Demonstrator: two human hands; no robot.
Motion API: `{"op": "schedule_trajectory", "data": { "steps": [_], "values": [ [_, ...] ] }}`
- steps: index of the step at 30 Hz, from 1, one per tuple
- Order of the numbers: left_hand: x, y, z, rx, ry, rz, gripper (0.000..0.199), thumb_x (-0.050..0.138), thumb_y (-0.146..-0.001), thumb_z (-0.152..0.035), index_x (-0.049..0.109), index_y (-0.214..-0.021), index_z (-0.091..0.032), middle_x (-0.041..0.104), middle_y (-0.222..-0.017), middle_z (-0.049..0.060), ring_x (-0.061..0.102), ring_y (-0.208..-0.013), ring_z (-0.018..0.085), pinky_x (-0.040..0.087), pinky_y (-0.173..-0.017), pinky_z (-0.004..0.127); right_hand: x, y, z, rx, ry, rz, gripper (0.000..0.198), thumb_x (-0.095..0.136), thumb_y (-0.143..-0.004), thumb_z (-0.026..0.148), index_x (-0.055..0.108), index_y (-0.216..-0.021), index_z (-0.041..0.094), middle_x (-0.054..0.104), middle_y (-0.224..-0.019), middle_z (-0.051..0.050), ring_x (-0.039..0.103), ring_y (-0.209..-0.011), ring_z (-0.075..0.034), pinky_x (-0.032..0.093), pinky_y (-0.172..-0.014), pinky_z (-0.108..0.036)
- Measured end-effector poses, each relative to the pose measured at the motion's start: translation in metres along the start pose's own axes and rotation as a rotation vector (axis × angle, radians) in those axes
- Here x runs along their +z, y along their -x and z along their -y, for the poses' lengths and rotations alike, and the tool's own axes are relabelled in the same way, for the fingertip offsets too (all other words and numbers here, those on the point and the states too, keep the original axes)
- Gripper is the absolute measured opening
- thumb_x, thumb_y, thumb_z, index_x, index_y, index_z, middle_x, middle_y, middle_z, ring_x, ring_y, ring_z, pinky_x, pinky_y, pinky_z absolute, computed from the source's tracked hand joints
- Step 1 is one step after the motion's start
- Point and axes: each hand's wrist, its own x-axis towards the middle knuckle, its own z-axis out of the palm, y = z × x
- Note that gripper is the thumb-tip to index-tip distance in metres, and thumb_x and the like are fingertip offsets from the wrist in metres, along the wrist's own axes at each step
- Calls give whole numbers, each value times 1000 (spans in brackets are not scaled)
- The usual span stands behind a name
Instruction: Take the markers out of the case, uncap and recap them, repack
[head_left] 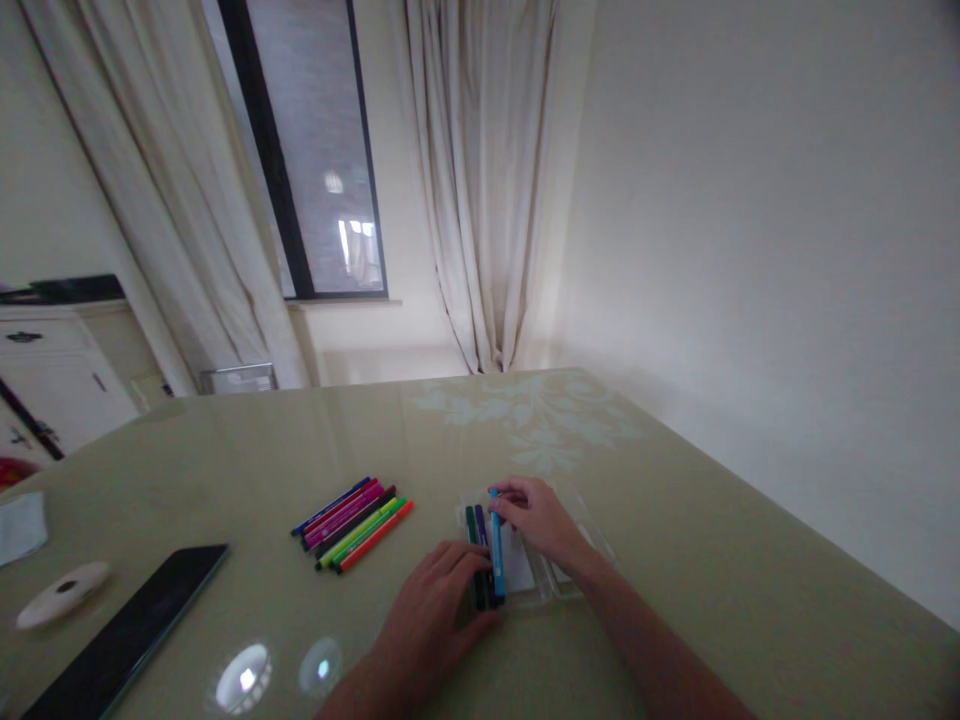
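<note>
A clear plastic case point(540, 597) lies opened out on the table, with a dark green marker point(471, 530) and a dark purple marker point(480, 522) side by side along its left part. My right hand point(536, 515) pinches the upper end of a light blue marker point(497, 550), which sits just right of those two. My left hand point(442, 595) rests at the case's left edge, fingers reaching over the dark markers and thumb near the blue marker's lower end. Its fingers are apart; whether they press on the markers I cannot tell.
Left of the case lies a row of several coloured markers point(356, 525). A black tablet-like slab point(131, 635), a pale oval object point(64, 595) and a folded whitish cloth or paper point(21, 527) are farther left. The glossy table point(697, 570) runs along the wall at right.
</note>
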Motion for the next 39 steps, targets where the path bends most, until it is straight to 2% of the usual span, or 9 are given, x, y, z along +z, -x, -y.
{"op": "schedule_trajectory", "data": {
  "steps": [5, 8, 12, 20, 24, 27, 30, 34, 39],
  "values": [
    [-2, 0, -4, -7, -66, 33, 54, 75, -85, -23, 59, -136, -31, 65, -135, 7, 59, -124, 28, 50, -107, 45, 11, 8, 4, -98, 146, -33, 20, 69, -83, 26, 76, -99, 19, 78, -84, -6, 73, -80, -22, 56, -75, -33],
    [-1, 1, -4, 42, -124, 38, 52, 72, -89, -24, 60, -138, -36, 62, -141, 5, 57, -128, 29, 49, -110, 47, 13, 11, 7, -87, 210, -32, 13, 69, -83, 20, 75, -95, 18, 76, -83, -5, 72, -79, -21, 53, -74, -31],
    [0, 2, -3, 61, -147, 18, 50, 71, -90, -28, 61, -138, -37, 61, -141, 6, 57, -128, 29, 50, -110, 47, 14, 13, 10, -133, 473, -47, 4, 71, -82, 15, 74, -82, 17, 73, -80, -5, 66, -75, -20, 47, -71, -30],
    [0, 0, -10, 64, -195, 22, 53, 72, -88, -25, 61, -138, -36, 61, -140, 5, 56, -127, 31, 49, -110, 50, 15, 11, 7, -151, 633, -22, 13, 64, -89, 17, 76, -82, 19, 73, -86, -6, 65, -81, -21, 45, -77, -30],
    [-2, -3, -2, 84, -129, 3, 47, 68, -93, -34, 59, -139, -34, 62, -137, 6, 59, -123, 27, 50, -108, 43, 15, 13, 10, -133, 681, 0, 15, 64, -90, 19, 77, -84, 19, 73, -88, -6, 66, -86, -21, 45, -81, -29],
    [-16, -6, 20, -37, -139, -151, 29, 52, -102, -32, 64, -128, -28, 67, -124, 8, 63, -114, 23, 51, -101, 37, 13, 15, 15, -122, 694, 27, 14, 64, -91, 20, 78, -90, 18, 74, -94, -7, 67, -94, -22, 45, -87, -29],
    [-42, -4, 48, -308, -357, -307, 21, 48, -102, -31, 67, -104, -21, 68, -111, 10, 63, -108, 27, 49, -98, 42, 11, 16, 18, -111, 695, 42, 15, 65, -92, 21, 79, -95, 18, 74, -100, -9, 67, -99, -23, 45, -92, -30],
    [-68, 5, 73, -516, -525, -274, 16, 55, -98, -34, 63, -100, -21, 69, -108, 9, 64, -104, 29, 47, -94, 42, 11, 17, 18, -119, 693, 36, 15, 65, -92, 20, 79, -96, 18, 74, -101, -9, 67, -101, -24, 45, -93, -31],
    [-69, 7, 76, -502, -479, -192, 10, 58, -96, -32, 62, -94, -23, 70, -111, 6, 63, -112, 26, 45, -96, 36, 12, 17, 17, -132, 673, 20, 13, 66, -91, 19, 78, -93, 18, 73, -98, -9, 67, -98, -23, 45, -90, -30]
  ]
}}
